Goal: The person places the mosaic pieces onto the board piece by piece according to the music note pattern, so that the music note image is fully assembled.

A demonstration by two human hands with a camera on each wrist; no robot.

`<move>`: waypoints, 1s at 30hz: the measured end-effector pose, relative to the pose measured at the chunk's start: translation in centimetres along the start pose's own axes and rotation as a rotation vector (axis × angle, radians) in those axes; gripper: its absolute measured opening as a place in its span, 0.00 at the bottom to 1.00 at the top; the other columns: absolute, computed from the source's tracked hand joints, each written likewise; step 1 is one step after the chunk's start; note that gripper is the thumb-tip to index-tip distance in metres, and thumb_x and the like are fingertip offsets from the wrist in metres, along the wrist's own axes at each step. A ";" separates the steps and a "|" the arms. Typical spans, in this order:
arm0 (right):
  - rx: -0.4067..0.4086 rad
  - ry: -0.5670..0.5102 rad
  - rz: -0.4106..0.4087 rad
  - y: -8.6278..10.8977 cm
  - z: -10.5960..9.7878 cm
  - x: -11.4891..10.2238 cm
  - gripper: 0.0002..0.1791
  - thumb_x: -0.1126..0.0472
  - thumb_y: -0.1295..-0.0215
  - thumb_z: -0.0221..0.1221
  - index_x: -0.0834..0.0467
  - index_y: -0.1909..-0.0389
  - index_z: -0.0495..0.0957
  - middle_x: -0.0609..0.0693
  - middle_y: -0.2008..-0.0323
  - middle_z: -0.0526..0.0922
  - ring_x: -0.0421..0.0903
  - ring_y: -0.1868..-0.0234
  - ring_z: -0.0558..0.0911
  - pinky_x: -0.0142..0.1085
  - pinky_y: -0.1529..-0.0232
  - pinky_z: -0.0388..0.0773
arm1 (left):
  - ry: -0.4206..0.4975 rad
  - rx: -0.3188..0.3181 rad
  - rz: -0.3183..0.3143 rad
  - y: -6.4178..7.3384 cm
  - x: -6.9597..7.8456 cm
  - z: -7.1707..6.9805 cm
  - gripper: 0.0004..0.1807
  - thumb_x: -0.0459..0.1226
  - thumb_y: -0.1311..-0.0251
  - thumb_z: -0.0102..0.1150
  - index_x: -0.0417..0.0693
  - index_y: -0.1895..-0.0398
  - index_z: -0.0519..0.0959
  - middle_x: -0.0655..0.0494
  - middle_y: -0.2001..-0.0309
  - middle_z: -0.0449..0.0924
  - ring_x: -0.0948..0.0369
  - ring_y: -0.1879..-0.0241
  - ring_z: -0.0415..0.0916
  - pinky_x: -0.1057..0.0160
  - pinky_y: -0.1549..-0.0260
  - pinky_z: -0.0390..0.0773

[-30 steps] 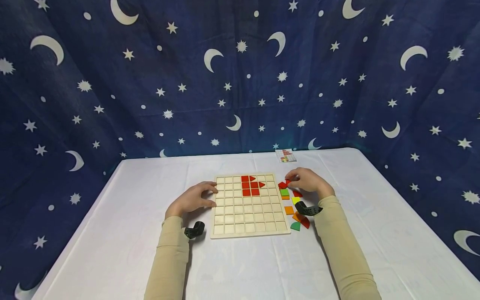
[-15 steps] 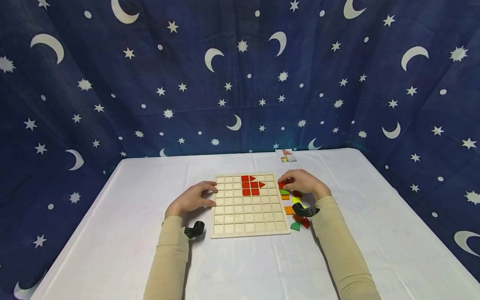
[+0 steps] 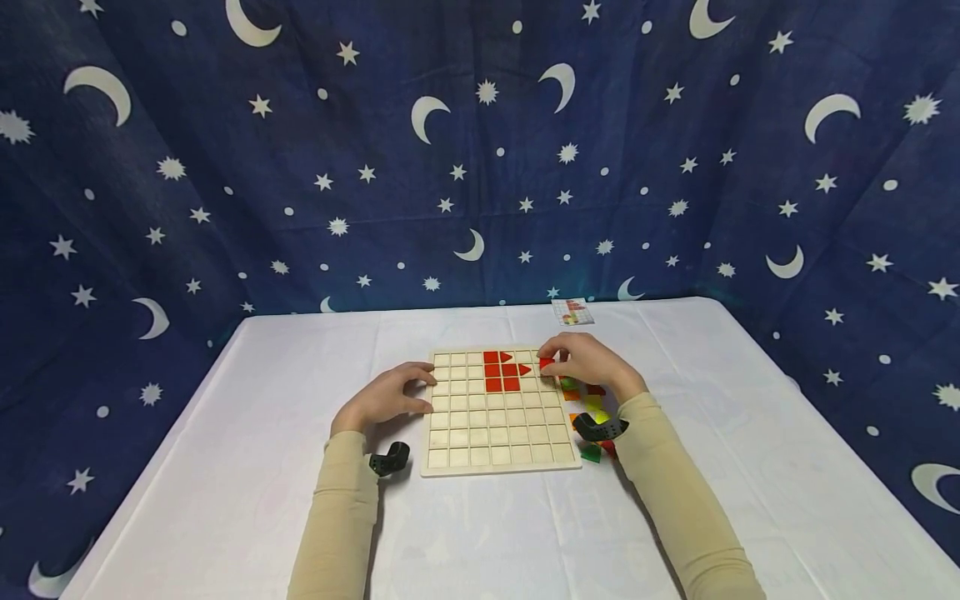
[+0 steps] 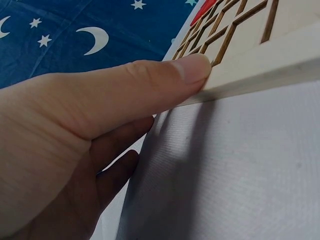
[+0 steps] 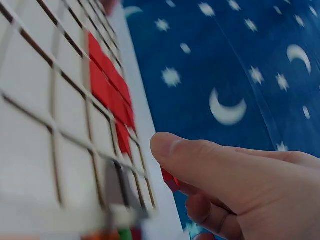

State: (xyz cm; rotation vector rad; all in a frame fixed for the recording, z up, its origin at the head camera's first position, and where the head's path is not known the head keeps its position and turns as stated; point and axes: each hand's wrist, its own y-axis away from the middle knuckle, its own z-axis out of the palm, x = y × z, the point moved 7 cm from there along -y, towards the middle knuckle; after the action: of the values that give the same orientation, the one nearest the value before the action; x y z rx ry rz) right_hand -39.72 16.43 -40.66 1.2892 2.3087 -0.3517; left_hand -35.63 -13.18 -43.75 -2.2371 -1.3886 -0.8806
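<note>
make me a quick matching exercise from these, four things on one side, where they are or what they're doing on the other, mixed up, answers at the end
1. left hand
2. picture card
3. right hand
4. dark green piece

A. near the table's far edge
B. just off the board's near right corner
C. at the board's left edge
D. pinching a red piece

Pairs: 1-C, 2-A, 3-D, 4-B
</note>
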 end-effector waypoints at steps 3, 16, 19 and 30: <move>-0.057 0.007 -0.059 -0.4 0.9 -1.6 0.17 0.57 0.37 0.66 0.59 0.49 0.82 0.51 0.53 0.82 0.46 0.60 0.76 0.39 0.56 0.77 | -0.002 -0.002 0.003 0.0 0.0 0.1 0.23 0.39 0.46 0.72 0.45 0.47 0.79 0.48 0.32 0.67 0.49 0.29 0.58 0.48 0.31 0.59; -0.132 0.023 -0.062 -0.4 2.5 -2.2 0.14 0.59 0.38 0.67 0.58 0.53 0.82 0.48 0.59 0.80 0.44 0.62 0.74 0.37 0.58 0.75 | -0.014 -0.005 0.007 -0.1 0.1 0.0 0.23 0.40 0.46 0.72 0.45 0.47 0.79 0.48 0.31 0.66 0.49 0.29 0.58 0.49 0.31 0.59; -0.128 0.032 -0.067 -0.4 2.4 -2.0 0.12 0.60 0.37 0.66 0.58 0.54 0.82 0.48 0.60 0.80 0.44 0.63 0.74 0.38 0.57 0.76 | -0.013 -0.004 0.006 0.0 0.1 -0.1 0.23 0.39 0.46 0.72 0.45 0.47 0.79 0.48 0.31 0.66 0.49 0.29 0.58 0.49 0.31 0.59; -0.123 0.042 -0.102 -0.5 2.4 -2.4 0.11 0.61 0.36 0.65 0.58 0.54 0.83 0.48 0.60 0.81 0.43 0.65 0.73 0.36 0.60 0.74 | -0.003 -0.004 0.006 -0.1 0.0 0.0 0.23 0.39 0.46 0.72 0.45 0.47 0.79 0.48 0.31 0.66 0.49 0.29 0.58 0.49 0.31 0.58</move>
State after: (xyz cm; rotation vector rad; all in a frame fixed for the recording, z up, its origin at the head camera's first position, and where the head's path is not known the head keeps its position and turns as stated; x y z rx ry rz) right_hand -38.39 13.42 -41.46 1.1321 2.3970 -0.2141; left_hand -35.69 -13.12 -43.72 -2.2451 -1.3821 -0.8801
